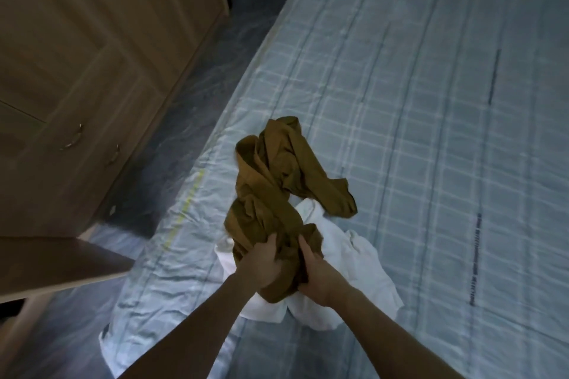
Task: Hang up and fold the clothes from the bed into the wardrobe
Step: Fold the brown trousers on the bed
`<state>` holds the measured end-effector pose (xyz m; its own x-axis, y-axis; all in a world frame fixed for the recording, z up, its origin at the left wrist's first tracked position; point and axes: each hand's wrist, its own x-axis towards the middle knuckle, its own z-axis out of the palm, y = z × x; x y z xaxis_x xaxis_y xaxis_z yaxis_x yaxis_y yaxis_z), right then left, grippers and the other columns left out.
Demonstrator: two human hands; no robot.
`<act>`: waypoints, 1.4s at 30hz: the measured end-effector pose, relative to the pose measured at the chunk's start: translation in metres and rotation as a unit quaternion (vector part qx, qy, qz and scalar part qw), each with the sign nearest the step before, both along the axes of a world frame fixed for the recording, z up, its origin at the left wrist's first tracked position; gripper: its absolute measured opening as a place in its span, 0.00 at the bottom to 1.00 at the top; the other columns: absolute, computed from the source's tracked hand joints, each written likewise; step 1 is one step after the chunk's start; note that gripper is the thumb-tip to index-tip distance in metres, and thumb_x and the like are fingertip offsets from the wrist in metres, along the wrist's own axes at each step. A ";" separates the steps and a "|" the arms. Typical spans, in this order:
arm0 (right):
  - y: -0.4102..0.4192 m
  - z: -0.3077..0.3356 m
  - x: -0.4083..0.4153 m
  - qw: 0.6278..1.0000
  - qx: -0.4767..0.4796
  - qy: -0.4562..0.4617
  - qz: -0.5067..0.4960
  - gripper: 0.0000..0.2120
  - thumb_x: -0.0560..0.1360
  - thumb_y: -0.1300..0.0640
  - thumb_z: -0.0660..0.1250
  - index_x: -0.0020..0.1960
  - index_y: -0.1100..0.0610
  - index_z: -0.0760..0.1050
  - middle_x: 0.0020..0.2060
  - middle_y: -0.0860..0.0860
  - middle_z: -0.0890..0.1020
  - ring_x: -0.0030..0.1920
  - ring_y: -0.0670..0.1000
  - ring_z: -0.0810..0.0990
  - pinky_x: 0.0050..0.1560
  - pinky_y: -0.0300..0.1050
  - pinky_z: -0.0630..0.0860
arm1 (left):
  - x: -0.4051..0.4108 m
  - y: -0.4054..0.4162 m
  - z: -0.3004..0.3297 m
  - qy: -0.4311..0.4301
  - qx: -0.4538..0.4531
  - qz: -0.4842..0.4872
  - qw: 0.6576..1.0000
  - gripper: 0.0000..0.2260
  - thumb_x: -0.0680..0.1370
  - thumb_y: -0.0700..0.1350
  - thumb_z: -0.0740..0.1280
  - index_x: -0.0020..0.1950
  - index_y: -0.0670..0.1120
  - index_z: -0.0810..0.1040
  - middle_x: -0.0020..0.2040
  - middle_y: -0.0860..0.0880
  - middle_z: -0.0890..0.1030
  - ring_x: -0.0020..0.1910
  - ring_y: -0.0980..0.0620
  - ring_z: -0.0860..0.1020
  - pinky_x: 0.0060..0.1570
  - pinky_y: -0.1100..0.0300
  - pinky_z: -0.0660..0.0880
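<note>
A crumpled mustard-brown garment [271, 181] lies on the bed [431, 101], stretched away from me with a sleeve trailing right. Under its near end sits a white garment [354, 280], partly hidden. My left hand [261, 264] grips the brown cloth at its near end, fingers curled into the fabric. Beside it, my right hand [314, 274] grips the same bunched end. The wooden wardrobe [92, 55] stands to the left, its doors closed in this view.
The bed wears a pale blue checked cover. A dark patterned floor strip [191, 86] runs between bed and wardrobe. A wooden panel edge [61, 261] juts in at lower left. Curved metal handles [74, 137] sit on the wardrobe front.
</note>
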<state>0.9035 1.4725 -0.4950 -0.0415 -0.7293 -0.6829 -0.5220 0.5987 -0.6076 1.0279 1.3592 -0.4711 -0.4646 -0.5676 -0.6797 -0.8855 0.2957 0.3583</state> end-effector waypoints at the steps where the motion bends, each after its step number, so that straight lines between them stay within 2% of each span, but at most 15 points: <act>1: 0.003 0.003 0.000 1.000 -0.006 -0.015 -0.004 0.51 0.69 0.27 0.56 0.78 0.50 0.34 0.79 0.54 0.50 0.76 0.54 0.58 0.75 0.47 0.59 | -0.002 -0.002 0.003 0.007 0.018 0.001 1.000 0.13 0.80 0.45 0.63 0.63 0.43 0.73 0.52 0.42 0.81 0.51 0.44 0.79 0.52 0.55 0.75; 2: 0.008 0.009 0.001 1.000 -0.013 -0.013 0.000 0.54 0.66 0.25 0.55 0.78 0.51 0.34 0.78 0.55 0.50 0.76 0.54 0.59 0.75 0.46 0.59 | -0.003 -0.005 0.006 0.024 0.030 -0.002 0.999 0.08 0.81 0.45 0.61 0.54 0.43 0.77 0.46 0.44 0.80 0.46 0.47 0.79 0.49 0.59 0.75; 4: 0.021 0.015 0.000 1.000 -0.012 -0.012 0.016 0.52 0.71 0.33 0.64 0.79 0.51 0.35 0.78 0.55 0.51 0.75 0.56 0.60 0.74 0.45 0.60 | -0.005 -0.009 0.018 0.040 0.045 -0.019 0.998 0.13 0.81 0.45 0.61 0.36 0.45 0.74 0.33 0.49 0.75 0.34 0.52 0.74 0.35 0.65 0.69; 6: 0.034 0.021 0.000 1.000 0.010 -0.003 0.015 0.51 0.70 0.40 0.70 0.79 0.47 0.40 0.74 0.57 0.61 0.70 0.57 0.67 0.71 0.48 0.65 | -0.005 -0.013 0.035 0.055 0.073 -0.034 0.995 0.17 0.78 0.45 0.63 0.29 0.45 0.69 0.27 0.50 0.69 0.29 0.53 0.69 0.32 0.62 0.64; 8: 0.047 0.036 0.005 1.000 -0.003 0.016 -0.012 0.48 0.67 0.37 0.70 0.78 0.42 0.46 0.64 0.55 0.69 0.60 0.56 0.72 0.65 0.50 0.70 | 0.000 -0.010 0.056 0.064 0.089 -0.063 0.992 0.18 0.76 0.46 0.65 0.27 0.46 0.67 0.26 0.49 0.68 0.29 0.53 0.69 0.33 0.60 0.65; 12: 0.066 0.073 0.019 0.986 -0.093 0.058 -0.125 0.47 0.70 0.46 0.71 0.78 0.44 0.44 0.61 0.48 0.65 0.60 0.50 0.67 0.63 0.47 0.68 | 0.015 0.013 0.099 0.075 0.098 -0.142 0.982 0.10 0.73 0.48 0.64 0.32 0.51 0.78 0.33 0.54 0.78 0.36 0.55 0.76 0.40 0.58 0.74; 14: 0.074 0.088 0.020 0.978 -0.142 0.098 -0.116 0.39 0.72 0.50 0.68 0.78 0.45 0.53 0.69 0.49 0.64 0.67 0.52 0.64 0.67 0.47 0.64 | 0.023 0.031 0.121 0.073 0.091 -0.187 0.975 0.06 0.72 0.50 0.65 0.39 0.55 0.81 0.38 0.57 0.81 0.41 0.55 0.78 0.44 0.59 0.76; 19: 0.099 0.126 0.025 0.969 -0.193 0.155 -0.016 0.15 0.76 0.50 0.64 0.63 0.47 0.76 0.73 0.43 0.64 0.72 0.48 0.61 0.71 0.43 0.60 | 0.052 0.072 0.168 0.098 0.111 -0.208 0.967 0.08 0.72 0.47 0.66 0.35 0.59 0.76 0.33 0.62 0.76 0.37 0.59 0.74 0.41 0.61 0.73; 24: 0.128 0.166 0.041 0.972 -0.216 0.069 -0.065 0.22 0.70 0.40 0.60 0.61 0.44 0.76 0.59 0.38 0.74 0.60 0.43 0.72 0.61 0.40 0.70 | 0.078 0.095 0.209 0.151 0.092 -0.151 0.973 0.09 0.74 0.50 0.70 0.35 0.56 0.74 0.36 0.59 0.74 0.36 0.61 0.72 0.41 0.64 0.70; 29: 0.152 0.208 0.057 0.948 -0.308 0.067 -0.050 0.21 0.69 0.44 0.63 0.60 0.42 0.78 0.66 0.35 0.69 0.66 0.36 0.66 0.66 0.36 0.65 | 0.090 0.121 0.237 0.236 0.036 -0.135 0.962 0.16 0.71 0.52 0.74 0.35 0.46 0.72 0.43 0.54 0.71 0.39 0.60 0.71 0.43 0.63 0.70; 32: 0.174 0.230 0.067 0.949 -0.301 -0.012 -0.091 0.09 0.68 0.51 0.65 0.47 0.49 0.81 0.47 0.42 0.82 0.49 0.41 0.79 0.54 0.49 0.78 | 0.092 0.139 0.256 0.325 0.020 -0.104 0.940 0.14 0.74 0.46 0.74 0.33 0.47 0.71 0.53 0.55 0.75 0.49 0.60 0.75 0.49 0.68 0.69; 34: 0.187 0.242 0.067 0.951 -0.289 -0.013 -0.112 0.08 0.70 0.52 0.66 0.39 0.58 0.78 0.37 0.52 0.81 0.39 0.47 0.79 0.47 0.62 0.76 | 0.090 0.149 0.269 0.373 0.007 -0.072 0.925 0.14 0.75 0.43 0.73 0.32 0.50 0.73 0.56 0.55 0.77 0.52 0.62 0.77 0.51 0.70 0.69; 36: 0.200 0.255 0.070 0.945 -0.297 -0.032 -0.131 0.12 0.73 0.51 0.67 0.41 0.59 0.79 0.38 0.56 0.82 0.39 0.48 0.78 0.48 0.61 0.76 | 0.090 0.158 0.280 0.414 -0.004 -0.046 0.909 0.12 0.75 0.42 0.73 0.33 0.51 0.77 0.54 0.53 0.79 0.53 0.62 0.78 0.51 0.71 0.70; 39: 0.213 0.280 0.073 0.919 -0.296 -0.099 -0.242 0.14 0.75 0.45 0.65 0.47 0.54 0.82 0.48 0.53 0.85 0.49 0.45 0.81 0.56 0.45 0.77 | 0.087 0.166 0.290 0.445 -0.004 -0.033 0.895 0.09 0.77 0.44 0.70 0.37 0.49 0.78 0.41 0.52 0.82 0.42 0.59 0.79 0.44 0.68 0.71; 42: 0.226 0.297 0.072 0.916 -0.309 -0.070 -0.246 0.17 0.77 0.45 0.62 0.50 0.56 0.83 0.46 0.56 0.85 0.48 0.54 0.83 0.53 0.54 0.77 | 0.091 0.175 0.297 0.447 0.008 -0.058 0.893 0.10 0.75 0.51 0.71 0.37 0.49 0.76 0.34 0.51 0.78 0.36 0.57 0.76 0.39 0.63 0.72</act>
